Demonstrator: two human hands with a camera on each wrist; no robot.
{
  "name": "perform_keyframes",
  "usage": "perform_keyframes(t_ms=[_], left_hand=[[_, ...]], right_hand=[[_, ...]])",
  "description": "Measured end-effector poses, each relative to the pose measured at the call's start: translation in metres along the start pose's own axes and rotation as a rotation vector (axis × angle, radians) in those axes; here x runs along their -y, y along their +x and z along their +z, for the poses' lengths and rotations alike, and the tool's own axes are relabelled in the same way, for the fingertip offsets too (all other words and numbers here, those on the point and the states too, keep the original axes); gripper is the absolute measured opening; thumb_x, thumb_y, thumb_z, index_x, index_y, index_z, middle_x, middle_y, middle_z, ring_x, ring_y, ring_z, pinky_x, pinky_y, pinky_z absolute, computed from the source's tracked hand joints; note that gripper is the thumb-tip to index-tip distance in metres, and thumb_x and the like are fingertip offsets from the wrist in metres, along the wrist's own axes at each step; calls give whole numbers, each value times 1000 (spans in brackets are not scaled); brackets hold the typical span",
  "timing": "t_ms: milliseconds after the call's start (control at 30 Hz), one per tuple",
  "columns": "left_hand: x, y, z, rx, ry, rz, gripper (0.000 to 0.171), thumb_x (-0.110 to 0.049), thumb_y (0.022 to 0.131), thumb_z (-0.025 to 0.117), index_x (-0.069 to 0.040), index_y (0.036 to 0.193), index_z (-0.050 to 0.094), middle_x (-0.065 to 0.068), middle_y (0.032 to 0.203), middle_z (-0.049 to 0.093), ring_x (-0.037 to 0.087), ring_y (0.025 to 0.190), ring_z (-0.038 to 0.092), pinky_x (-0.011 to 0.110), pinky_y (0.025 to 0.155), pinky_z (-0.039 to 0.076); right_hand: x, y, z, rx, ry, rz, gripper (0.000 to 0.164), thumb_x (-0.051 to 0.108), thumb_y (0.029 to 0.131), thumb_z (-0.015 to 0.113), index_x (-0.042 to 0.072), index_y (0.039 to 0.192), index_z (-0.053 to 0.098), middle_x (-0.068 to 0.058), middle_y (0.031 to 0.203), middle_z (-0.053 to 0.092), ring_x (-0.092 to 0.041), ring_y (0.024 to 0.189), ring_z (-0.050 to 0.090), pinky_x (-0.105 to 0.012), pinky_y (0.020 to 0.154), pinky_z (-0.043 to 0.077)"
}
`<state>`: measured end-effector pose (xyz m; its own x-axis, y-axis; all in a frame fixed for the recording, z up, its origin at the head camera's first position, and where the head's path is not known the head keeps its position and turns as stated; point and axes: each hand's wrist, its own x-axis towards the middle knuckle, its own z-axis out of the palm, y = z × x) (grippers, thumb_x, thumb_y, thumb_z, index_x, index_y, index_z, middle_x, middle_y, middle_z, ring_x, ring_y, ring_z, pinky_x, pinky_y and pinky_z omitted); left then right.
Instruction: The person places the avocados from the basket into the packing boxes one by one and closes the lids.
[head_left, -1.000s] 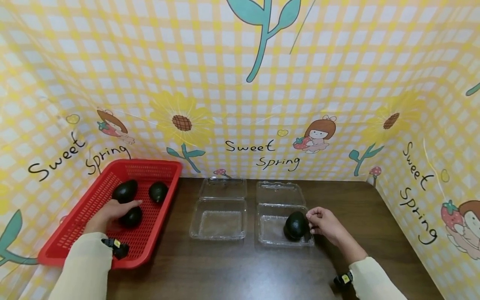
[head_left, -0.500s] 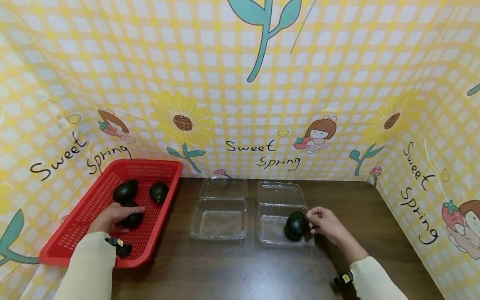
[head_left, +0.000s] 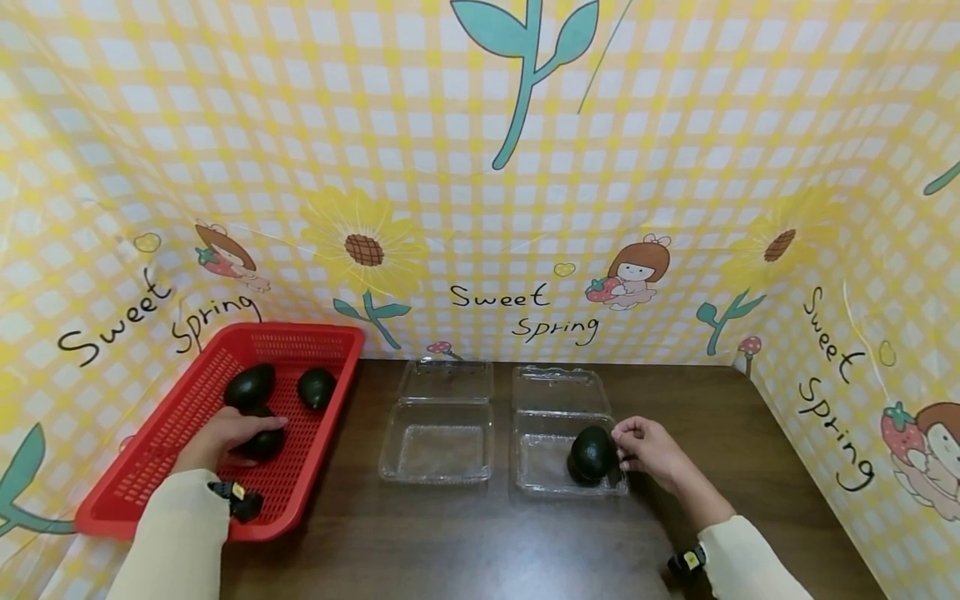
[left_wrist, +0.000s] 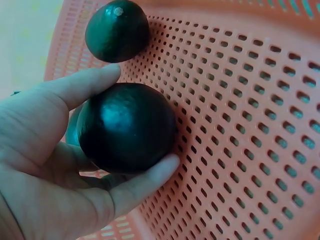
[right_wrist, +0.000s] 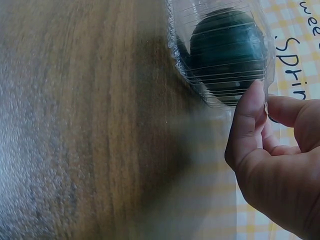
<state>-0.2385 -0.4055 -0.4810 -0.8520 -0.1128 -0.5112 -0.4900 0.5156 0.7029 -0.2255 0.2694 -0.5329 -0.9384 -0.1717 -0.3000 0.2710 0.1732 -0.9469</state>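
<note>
Inside the red basket [head_left: 315, 467], my left hand [head_left: 228, 433] grips a dark green avocado [left_wrist: 127, 127], thumb on one side and fingers on the other in the left wrist view. Two more avocados lie in the basket: one [head_left: 250, 387] just beyond that hand, another [head_left: 317, 388] by the right wall. My right hand [head_left: 651, 450] pinches the right rim of a clear plastic clamshell box [head_left: 536, 475]. In that box sits an avocado [head_left: 592, 454], seen through the ribbed wall in the right wrist view, close to my fingertips.
A second clear clamshell box [head_left: 437, 450], lid folded back, stands between the basket and the first box. All rest on a dark wooden table [head_left: 450, 542]. A yellow checked cloth [head_left: 480, 208] walls the back and sides.
My left hand shifts slightly to the right around its avocado, fingers closer about it. My right hand and the boxes stay in place.
</note>
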Motion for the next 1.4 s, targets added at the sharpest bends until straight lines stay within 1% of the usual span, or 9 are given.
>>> perform_keyframes(t_ms=[100, 333, 400, 633, 700, 800, 933, 1133, 1400], left_hand=[[-1, 1, 0, -11, 27, 11, 83, -50, 95, 71, 18, 135, 42, 30, 125, 49, 34, 104, 59, 47, 81, 63], [-16, -8, 3, -26, 46, 34, 81, -41, 96, 71, 22, 133, 36, 32, 121, 47, 34, 100, 63, 49, 80, 63], [-21, -10, 2, -41, 62, 49, 80, -40, 96, 72, 22, 132, 37, 30, 118, 49, 30, 96, 64, 49, 79, 63], [-42, -17, -3, -63, 96, 113, 86, -48, 96, 70, 19, 138, 37, 27, 122, 51, 23, 94, 64, 44, 79, 62], [-49, -20, -3, -49, 78, 139, 83, -48, 97, 69, 17, 138, 39, 25, 121, 51, 22, 94, 64, 45, 82, 62], [-57, -24, -1, -55, 79, 164, 76, -49, 97, 69, 13, 133, 44, 20, 118, 52, 17, 90, 63, 43, 81, 62], [-66, -30, 3, -51, 73, 198, 73, -48, 97, 68, 12, 133, 47, 20, 119, 54, 14, 87, 65, 42, 79, 63], [-78, -38, 12, -21, 23, 258, 72, -50, 98, 67, 10, 132, 50, 20, 121, 56, 17, 90, 67, 40, 77, 63], [-100, -48, 26, 19, -83, 322, 77, -48, 100, 65, 12, 143, 41, 27, 135, 51, 18, 98, 69, 41, 82, 63]], right_hand=[[0, -1, 1, -3, 2, -3, 13, 7, 106, 55, -5, 110, 52, -1, 79, 59, -11, 72, 58, -27, 63, 56], [-2, -1, 1, -22, -14, 8, 12, 7, 106, 53, -5, 111, 53, -2, 81, 59, -13, 74, 58, -27, 63, 56], [-2, -1, 0, -23, -17, 10, 12, 6, 106, 53, -5, 111, 53, -2, 82, 59, -13, 74, 57, -27, 63, 56], [0, 1, 0, -21, -12, 16, 13, 7, 107, 53, -5, 112, 53, -2, 82, 59, -13, 74, 58, -27, 63, 57], [0, 0, 0, -17, -10, 13, 13, 7, 107, 53, -5, 113, 52, -2, 83, 59, -13, 74, 58, -27, 63, 57], [0, 0, 0, -13, -4, 10, 13, 6, 106, 53, -5, 112, 52, -1, 83, 59, -12, 74, 58, -27, 63, 57], [-1, 1, 0, -3, -8, 6, 13, 6, 106, 53, -6, 112, 52, -1, 83, 59, -12, 74, 58, -26, 63, 56], [-2, 0, 0, -18, -12, 14, 11, 6, 106, 52, -5, 111, 53, -1, 82, 59, -13, 73, 58, -27, 63, 56], [0, 0, 2, -18, -2, 12, 11, 6, 106, 53, -4, 110, 53, 0, 82, 59, -12, 73, 58, -26, 63, 56]])
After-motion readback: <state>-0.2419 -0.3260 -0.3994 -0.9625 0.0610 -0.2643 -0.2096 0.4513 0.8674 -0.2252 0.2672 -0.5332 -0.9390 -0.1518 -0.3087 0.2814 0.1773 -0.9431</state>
